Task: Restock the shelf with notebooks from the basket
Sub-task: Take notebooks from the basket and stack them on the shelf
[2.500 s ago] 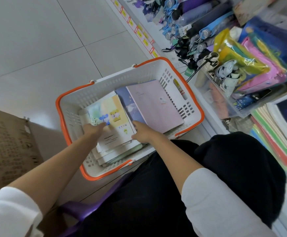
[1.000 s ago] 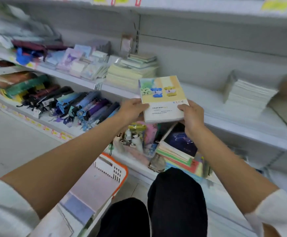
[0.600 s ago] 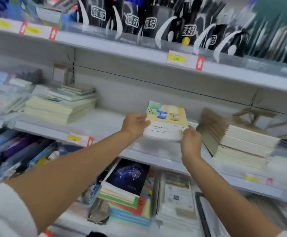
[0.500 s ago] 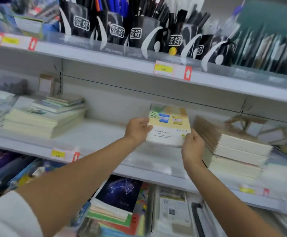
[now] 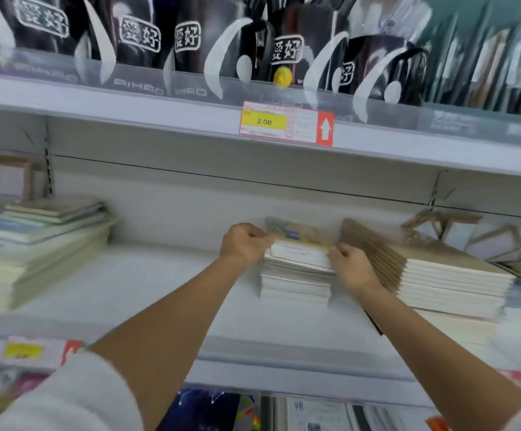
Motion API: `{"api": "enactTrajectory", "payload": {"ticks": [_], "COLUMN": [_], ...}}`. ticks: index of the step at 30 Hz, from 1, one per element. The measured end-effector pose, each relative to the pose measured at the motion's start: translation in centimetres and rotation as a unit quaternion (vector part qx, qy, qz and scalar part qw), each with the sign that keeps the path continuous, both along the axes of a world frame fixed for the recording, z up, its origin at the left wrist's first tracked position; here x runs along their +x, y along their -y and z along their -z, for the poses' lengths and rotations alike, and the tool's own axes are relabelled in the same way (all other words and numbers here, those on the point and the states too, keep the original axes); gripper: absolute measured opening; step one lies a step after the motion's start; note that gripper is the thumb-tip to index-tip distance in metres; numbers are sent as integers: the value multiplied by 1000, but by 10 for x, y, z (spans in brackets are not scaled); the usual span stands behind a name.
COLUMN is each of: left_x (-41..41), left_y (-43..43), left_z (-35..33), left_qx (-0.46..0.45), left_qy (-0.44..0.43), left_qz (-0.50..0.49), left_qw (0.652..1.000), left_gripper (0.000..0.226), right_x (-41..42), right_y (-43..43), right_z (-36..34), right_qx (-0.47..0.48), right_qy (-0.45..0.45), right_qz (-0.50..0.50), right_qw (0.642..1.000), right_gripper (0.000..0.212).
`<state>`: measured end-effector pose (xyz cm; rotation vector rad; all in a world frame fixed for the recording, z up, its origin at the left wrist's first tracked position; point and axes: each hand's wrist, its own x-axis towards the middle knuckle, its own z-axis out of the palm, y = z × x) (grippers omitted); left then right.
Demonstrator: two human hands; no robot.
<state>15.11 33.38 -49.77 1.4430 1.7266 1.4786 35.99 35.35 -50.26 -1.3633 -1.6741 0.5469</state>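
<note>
I have the notebooks (image 5: pixel 296 269), a thick bundle with a yellow-and-white cover on top, sitting on the shelf (image 5: pixel 147 293) between two other piles: a stack with kraft-brown covers (image 5: pixel 433 275) just beside it on the right and a taller mixed stack (image 5: pixel 35 247) well apart on the left. My left hand (image 5: pixel 245 244) grips the bundle's upper left edge, fingers curled over the cover, and my right hand (image 5: pixel 351 264) clasps the right edge the same way, so both are clenched on the bundle rather than released. I judge that holding it at opposite sides keeps the loose books squared while the bottom settles flat on the shelf. The gap it fills looks chosen to line up with the neighbouring stacks along the back wall. The basket is out of view here. Motion blur softens the cover print, so I cannot read it.
</note>
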Motion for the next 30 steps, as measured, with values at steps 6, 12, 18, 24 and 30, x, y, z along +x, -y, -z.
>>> {"api": "enactTrajectory", "payload": {"ticks": [6, 12, 18, 24, 30], "left_x": [-6, -2, -5, -2, 0], "left_y": [31, 18, 4, -6, -11], "left_z": [28, 21, 25, 32, 35], "left_qx": [56, 14, 42, 65, 77], "left_qy": [3, -18, 56, 90, 129], "left_qz": [137, 157, 135, 139, 116], "left_qw": [989, 987, 988, 984, 982], "left_gripper": [34, 61, 53, 55, 51], "right_x": [20, 19, 20, 16, 17], "right_y": [16, -4, -20, -37, -43], "right_z": [16, 14, 21, 20, 24], "right_qx": [9, 17, 7, -13, -4], "right_qy": [28, 39, 1, -32, -68], "right_qz": [-102, -75, -74, -94, -106], "right_qw": [994, 996, 997, 995, 992], "right_gripper": [42, 55, 55, 53, 44]}}
